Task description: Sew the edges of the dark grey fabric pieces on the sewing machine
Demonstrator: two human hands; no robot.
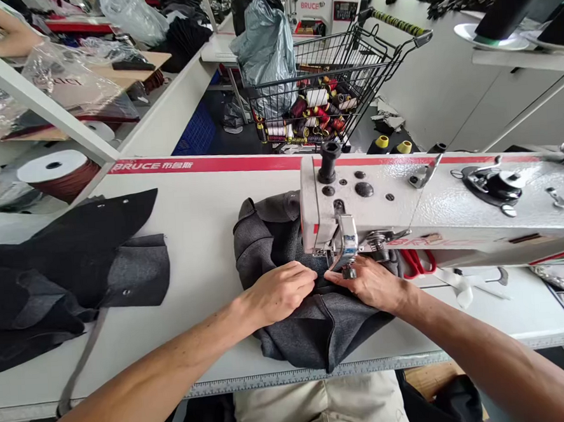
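A dark grey fabric piece [294,337] lies bunched on the sewing table, partly under the head of a white sewing machine [433,189]. My left hand [282,290] is closed on the cloth just left of the needle area, its fingertips pinched together. On the other side, my right hand [370,282] grips the same fabric, its fingers partly hidden behind the machine's presser parts [345,239]. Both hands press close to the needle, which I cannot make out. Folds of the fabric spread towards me and out to the left behind the machine head.
More dark fabric pieces [137,271] with metal eyelets lie on the table's left. Red-handled scissors [416,263] rest under the machine arm at right. A measuring tape [273,380] runs along the front edge. Behind stands a wire cart [321,62] of thread spools; a person's arm [13,30] shows far left.
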